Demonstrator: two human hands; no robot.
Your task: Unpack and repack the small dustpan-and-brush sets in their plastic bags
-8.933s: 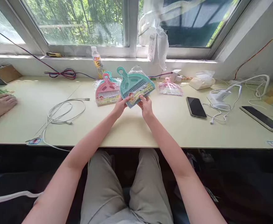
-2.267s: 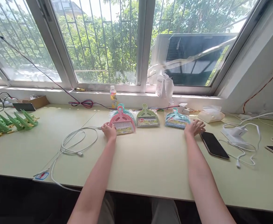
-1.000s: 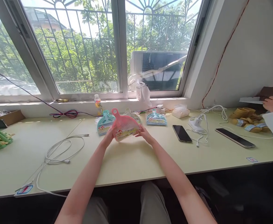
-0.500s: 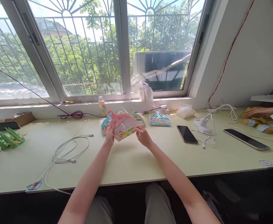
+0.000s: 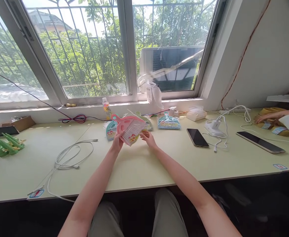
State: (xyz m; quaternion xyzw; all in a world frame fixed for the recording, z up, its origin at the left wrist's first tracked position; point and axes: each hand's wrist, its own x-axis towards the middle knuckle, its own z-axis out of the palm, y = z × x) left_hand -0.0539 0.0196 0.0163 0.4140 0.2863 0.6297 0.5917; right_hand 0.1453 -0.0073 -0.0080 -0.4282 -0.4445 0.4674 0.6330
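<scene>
A pink dustpan and brush set [image 5: 131,126] in clear wrapping is held up above the table, its handle toward the upper left and its bristles and printed label facing me. My left hand [image 5: 118,141] is closed on its lower left edge. At the lower right corner, my right hand [image 5: 148,138] has its bent fingers on the wrapping; some fingertips are hidden behind it. Partly covered by the pink set are a teal dustpan set [image 5: 110,131] and a green one [image 5: 148,122]. A blue dustpan set [image 5: 169,121] lies farther right.
A white cable [image 5: 60,161] lies coiled at left, near green spiky objects [image 5: 5,144]. To the right are a phone [image 5: 197,137], a charger [image 5: 215,125] and a second dark-screened device [image 5: 260,142]. A bottle [image 5: 106,108] stands at the back. Another person's hand [image 5: 270,116] rests on brown items.
The pink dustpan set has turned between my hands, so its front edge now points more steeply down to the right. My right hand's fingers have shifted at its corner. The view has tipped slightly downward.
</scene>
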